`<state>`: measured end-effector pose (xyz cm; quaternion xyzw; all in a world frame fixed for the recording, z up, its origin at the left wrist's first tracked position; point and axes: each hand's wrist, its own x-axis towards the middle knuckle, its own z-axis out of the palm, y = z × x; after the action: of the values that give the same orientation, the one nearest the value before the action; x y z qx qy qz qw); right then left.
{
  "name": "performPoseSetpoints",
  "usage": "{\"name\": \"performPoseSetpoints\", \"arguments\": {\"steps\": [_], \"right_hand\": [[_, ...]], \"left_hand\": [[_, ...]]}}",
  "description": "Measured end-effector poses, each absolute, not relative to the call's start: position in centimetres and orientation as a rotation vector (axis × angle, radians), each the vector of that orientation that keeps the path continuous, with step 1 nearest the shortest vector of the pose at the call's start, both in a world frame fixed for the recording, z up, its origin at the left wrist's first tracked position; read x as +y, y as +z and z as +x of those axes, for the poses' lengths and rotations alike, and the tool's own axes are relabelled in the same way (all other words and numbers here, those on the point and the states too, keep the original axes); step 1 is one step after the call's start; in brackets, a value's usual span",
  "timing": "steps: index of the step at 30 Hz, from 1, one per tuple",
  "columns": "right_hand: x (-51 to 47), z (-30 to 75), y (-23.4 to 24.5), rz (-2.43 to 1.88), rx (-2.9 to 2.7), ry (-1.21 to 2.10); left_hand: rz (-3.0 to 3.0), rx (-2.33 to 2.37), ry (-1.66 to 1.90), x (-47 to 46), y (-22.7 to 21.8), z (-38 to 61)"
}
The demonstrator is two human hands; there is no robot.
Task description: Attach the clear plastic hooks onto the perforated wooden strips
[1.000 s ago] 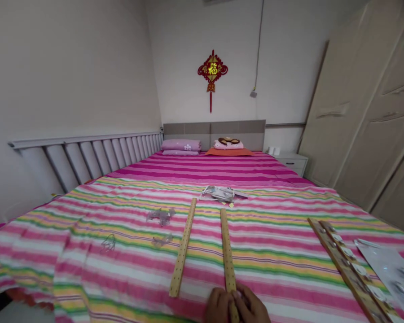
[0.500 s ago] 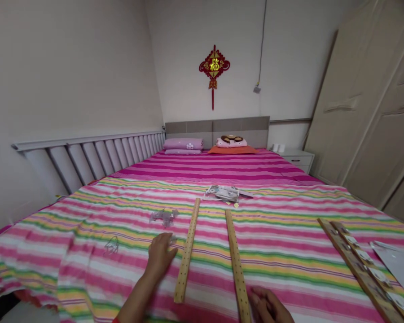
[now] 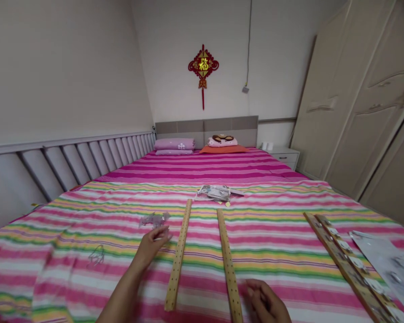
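Two pale wooden strips with rows of small holes lie lengthwise on the striped sheet: a left strip (image 3: 179, 258) and a right strip (image 3: 228, 262). To the left of the left strip is my left hand (image 3: 151, 246), its thumb and fingers drawn together at a small clear piece too blurred to name. Crumpled clear plastic (image 3: 155, 219) lies just beyond those fingertips. Close to the near end of the right strip, my right hand (image 3: 266, 301) has its fingers curled; whatever may be in them is hidden.
At right lie brown wooden strips with white hook-like fittings (image 3: 344, 246), beside a clear plastic packet (image 3: 387, 260). Another clear packet (image 3: 215, 193) lies past the pale strips. Thin tangled wire or clear plastic (image 3: 97, 255) is at left. A railing (image 3: 70, 161) borders the bed.
The view has turned slightly to the right. My left hand's fingers have closed together near the small clear piece and risen a little. My right hand stays curled beside the right strip.
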<state>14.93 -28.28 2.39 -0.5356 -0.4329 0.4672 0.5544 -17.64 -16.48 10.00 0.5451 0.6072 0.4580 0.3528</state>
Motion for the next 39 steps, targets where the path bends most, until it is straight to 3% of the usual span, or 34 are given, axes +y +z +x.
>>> {"name": "performPoseSetpoints", "arguments": {"steps": [5, 14, 23, 33, 39], "right_hand": [[-28.6, 13.3, 4.8, -1.15, -1.01, 1.169], [-28.5, 10.3, 6.9, -1.029, -0.97, 1.297], [-25.6, 7.0, 6.1, -0.885, -0.783, 1.409], [-25.6, 6.8, 5.6, -0.898, -0.709, 1.426], [-26.1, 7.3, 4.8, -0.944, -0.625, 1.421]], "left_hand": [[0.91, 0.983, 1.259, -20.4, 11.5, -13.8], [0.368, 0.505, 1.106, -22.5, 10.0, -6.4], [0.175, 0.531, 1.248, -21.9, 9.9, -4.0], [0.241, 0.567, 1.189, -22.5, 7.5, -3.5], [0.351, 0.761, 1.348, -20.7, 7.0, -4.9]]}}
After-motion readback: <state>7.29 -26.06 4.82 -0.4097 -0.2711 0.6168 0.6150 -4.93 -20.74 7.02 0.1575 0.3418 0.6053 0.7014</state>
